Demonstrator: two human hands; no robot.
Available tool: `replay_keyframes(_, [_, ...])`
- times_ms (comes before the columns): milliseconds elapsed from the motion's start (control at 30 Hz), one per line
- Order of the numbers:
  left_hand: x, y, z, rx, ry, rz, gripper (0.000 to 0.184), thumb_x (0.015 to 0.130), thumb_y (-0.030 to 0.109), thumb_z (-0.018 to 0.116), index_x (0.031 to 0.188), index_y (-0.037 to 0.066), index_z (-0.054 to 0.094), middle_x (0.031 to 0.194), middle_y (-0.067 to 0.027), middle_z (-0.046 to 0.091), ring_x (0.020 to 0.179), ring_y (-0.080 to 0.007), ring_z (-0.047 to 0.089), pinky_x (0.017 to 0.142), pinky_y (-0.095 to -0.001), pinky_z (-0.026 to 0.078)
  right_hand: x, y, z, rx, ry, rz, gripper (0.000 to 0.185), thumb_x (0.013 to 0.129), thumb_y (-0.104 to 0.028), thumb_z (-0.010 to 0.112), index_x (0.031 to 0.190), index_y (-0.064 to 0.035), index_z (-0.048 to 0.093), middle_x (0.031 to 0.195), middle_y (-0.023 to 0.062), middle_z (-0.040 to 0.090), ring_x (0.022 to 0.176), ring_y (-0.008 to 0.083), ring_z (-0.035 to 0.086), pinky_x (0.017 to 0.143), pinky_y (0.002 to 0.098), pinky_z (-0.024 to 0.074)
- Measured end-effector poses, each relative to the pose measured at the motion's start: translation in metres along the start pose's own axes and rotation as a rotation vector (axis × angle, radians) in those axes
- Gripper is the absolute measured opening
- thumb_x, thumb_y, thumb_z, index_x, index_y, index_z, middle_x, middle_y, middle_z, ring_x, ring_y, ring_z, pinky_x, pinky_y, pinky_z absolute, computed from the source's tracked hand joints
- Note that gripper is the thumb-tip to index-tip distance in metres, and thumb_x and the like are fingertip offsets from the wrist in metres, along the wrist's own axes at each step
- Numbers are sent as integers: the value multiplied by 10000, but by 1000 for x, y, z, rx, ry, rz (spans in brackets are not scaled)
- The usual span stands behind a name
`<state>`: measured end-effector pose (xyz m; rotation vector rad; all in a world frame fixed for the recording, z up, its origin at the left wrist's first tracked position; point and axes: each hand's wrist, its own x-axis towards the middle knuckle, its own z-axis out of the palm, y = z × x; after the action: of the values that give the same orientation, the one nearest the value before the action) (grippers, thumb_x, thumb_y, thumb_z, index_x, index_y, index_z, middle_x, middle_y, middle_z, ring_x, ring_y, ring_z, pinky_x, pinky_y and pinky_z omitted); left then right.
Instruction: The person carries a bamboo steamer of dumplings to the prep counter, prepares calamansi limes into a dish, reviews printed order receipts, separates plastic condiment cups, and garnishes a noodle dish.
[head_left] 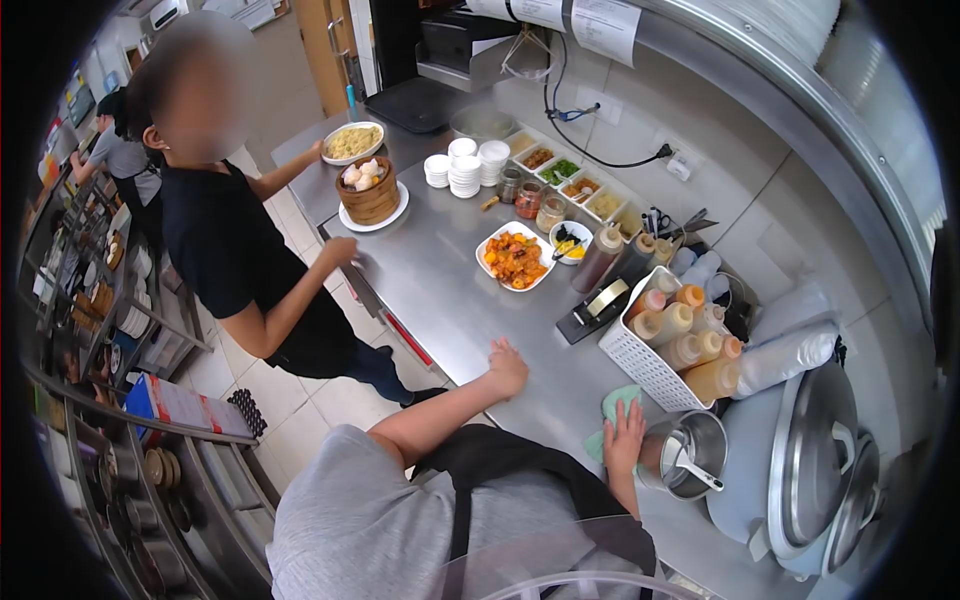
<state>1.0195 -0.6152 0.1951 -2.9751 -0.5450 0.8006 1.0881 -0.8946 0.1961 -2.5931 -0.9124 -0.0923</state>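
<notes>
My left hand (508, 369) rests on the steel counter (440, 310) near its front edge, fingers apart, holding nothing. My right hand (625, 436) lies flat with fingers stretched over a pale green cloth (609, 408). Just right of that hand stands a steel pot (708, 440) with a white-handled utensil (690, 466) in it. Ahead of my hands, a white square bowl (486, 262) holds orange-red diced food. Beside it is a small white bowl (574, 258) with yellow and dark pieces.
A co-worker (230, 220) stands at left, one hand at a plate of pale food (353, 141). A bamboo steamer (368, 195) sits on a white plate. Nearby are a tape dispenser (598, 312), a white basket of bottles (650, 365), and a large lidded pot (815, 460).
</notes>
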Motion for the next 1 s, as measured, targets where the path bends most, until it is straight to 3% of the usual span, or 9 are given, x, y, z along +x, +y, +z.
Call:
replay_keyframes(67, [0, -1, -4, -33, 91, -22, 940, 521, 290, 794, 1258, -88, 350, 1271, -378, 290, 1192, -512, 286, 951, -524, 324, 0, 2, 1, -11, -2, 0, 488, 822, -247, 510, 1283, -130, 402, 1375, 170, 273, 1254, 370, 261, 1026, 480, 205])
replay_keyframes(133, [-4, -3, -14, 113, -65, 109, 891, 521, 300, 792, 1224, -86, 404, 1305, -288, 330, 1195, -499, 294, 946, -565, 302, 1, 5, 2, -7, 13, 2, 491, 818, -245, 513, 1282, -130, 404, 1375, 171, 274, 1254, 370, 261, 1025, 482, 205])
replay_keyframes(333, [-13, -4, -24, 83, -76, 99, 873, 522, 272, 811, 1239, -33, 419, 1346, -185, 336, 1244, -449, 250, 972, -571, 254, -1, 3, 1, 10, 28, -24, 493, 812, -244, 520, 1278, -128, 411, 1370, 176, 281, 1247, 375, 270, 1021, 488, 208])
replay_keyframes(567, [-9, -5, -18, 82, -96, 81, 859, 521, 300, 809, 1231, -14, 442, 1342, -158, 358, 1249, -440, 249, 976, -555, 256, -2, 3, 1, 25, 26, -37, 461, 832, -242, 491, 1267, -106, 420, 1362, 195, 285, 1236, 400, 272, 1014, 494, 206])
replay_keyframes(633, [-10, -8, -20, 89, -87, 150, 900, 537, 316, 783, 1223, -109, 386, 1311, -249, 352, 1218, -469, 284, 964, -563, 274, -1, 2, 0, 22, 22, -38, 464, 833, -244, 490, 1271, -107, 415, 1365, 195, 280, 1238, 400, 268, 1014, 494, 205])
replay_keyframes(767, [-9, -6, -11, 105, -31, 144, 898, 537, 315, 783, 1222, -110, 387, 1299, -260, 361, 1215, -470, 289, 964, -560, 280, 0, -1, -1, 19, 11, -25, 472, 832, -244, 491, 1277, -107, 409, 1369, 196, 271, 1243, 399, 261, 1017, 491, 200])
replay_keyframes(833, [-4, -2, -6, 117, 2, 55, 856, 527, 298, 805, 1232, -21, 437, 1309, -197, 385, 1226, -453, 285, 972, -550, 268, -1, 0, -1, 21, 11, -21, 473, 831, -244, 492, 1276, -106, 410, 1370, 196, 270, 1244, 399, 258, 1018, 489, 197])
replay_keyframes(967, [-10, -6, -16, 100, -41, 87, 857, 527, 296, 805, 1224, -40, 436, 1309, -202, 383, 1221, -461, 288, 967, -558, 272, 0, 1, 2, 15, 2, -15, 481, 825, -250, 501, 1278, -118, 410, 1375, 188, 266, 1255, 375, 257, 1024, 482, 197])
replay_keyframes(1000, [-12, -7, -18, 104, -31, 107, 851, 523, 313, 798, 1197, -69, 448, 1292, -240, 380, 1205, -479, 296, 957, -559, 291, 0, 1, 2, -3, 3, 0, 489, 821, -258, 508, 1282, -129, 405, 1373, 184, 271, 1254, 364, 266, 1023, 480, 207])
